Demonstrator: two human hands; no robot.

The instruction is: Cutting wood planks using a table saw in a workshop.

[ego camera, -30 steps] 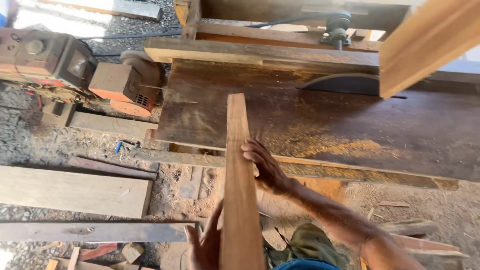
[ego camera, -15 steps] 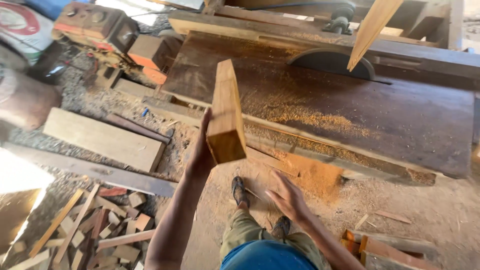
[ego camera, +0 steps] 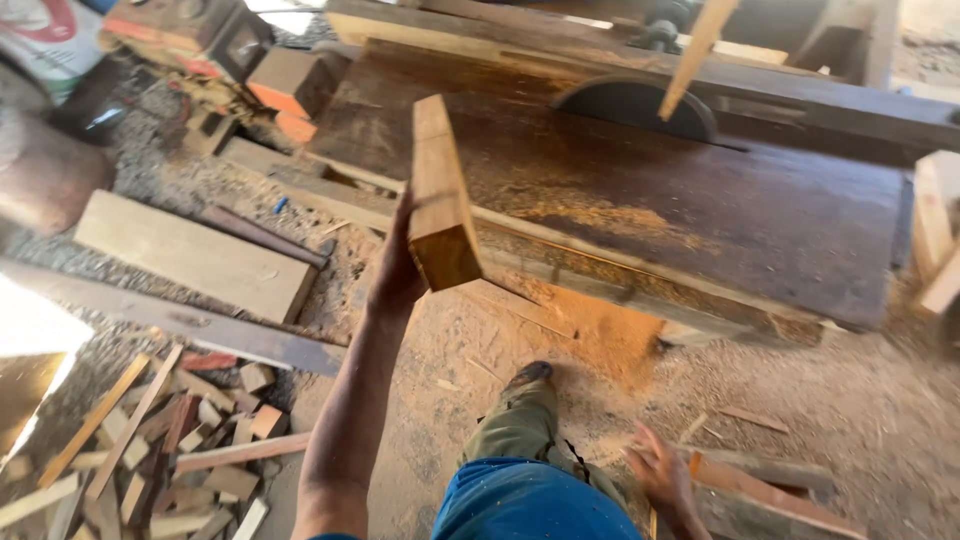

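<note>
My left hand grips a thick, light-brown wooden plank from its left side and holds it in the air, its cut end towards me. The plank points away over the near edge of a dark, sawdust-covered saw table. A round saw blade rises from the table behind it. My right hand hangs low by my right side with fingers spread and holds nothing. My foot stands on the sawdust floor below.
A wide board and a long dark plank lie on the ground at left. Offcuts are piled at the lower left. An orange motor sits at the top left. Timber pieces lean at right.
My right hand let go of the plank and dropped to my side. My left hand alone now carries the plank, which has swung up and to the left of the saw table.
</note>
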